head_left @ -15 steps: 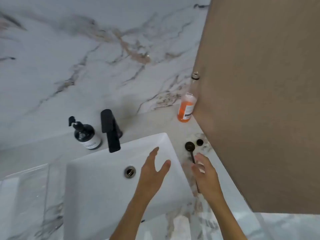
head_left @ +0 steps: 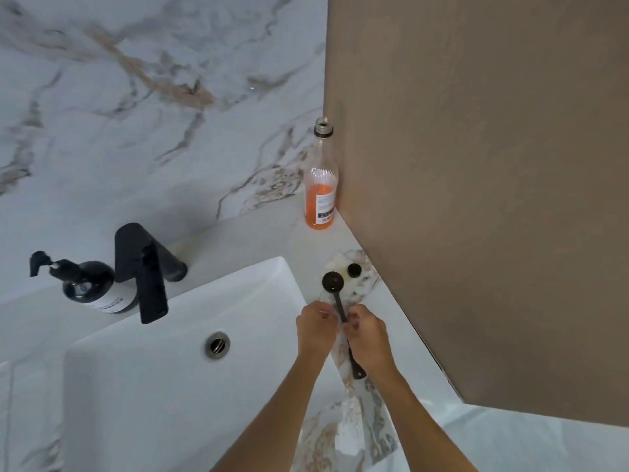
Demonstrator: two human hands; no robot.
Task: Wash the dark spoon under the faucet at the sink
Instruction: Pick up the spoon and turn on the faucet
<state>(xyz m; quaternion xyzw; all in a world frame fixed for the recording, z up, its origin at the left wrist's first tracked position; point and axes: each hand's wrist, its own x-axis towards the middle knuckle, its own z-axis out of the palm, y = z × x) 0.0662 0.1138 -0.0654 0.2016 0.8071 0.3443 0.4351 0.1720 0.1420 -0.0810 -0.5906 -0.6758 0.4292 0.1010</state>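
Pinching dark spoon (head_left: 339,306) handle, both hands, left hand (head_left: 315,330), right hand (head_left: 366,337), grip grasping; best lifted level off counter (head_left: 272,233) toward faucet (head_left: 143,270).

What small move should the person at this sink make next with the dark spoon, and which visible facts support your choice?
Probably lift the dark spoon off the counter and carry it left, under the black faucet. Both the left hand and the right hand already pinch its handle, yet it lies right of the white basin, well away from the spout, and no water is visibly running.
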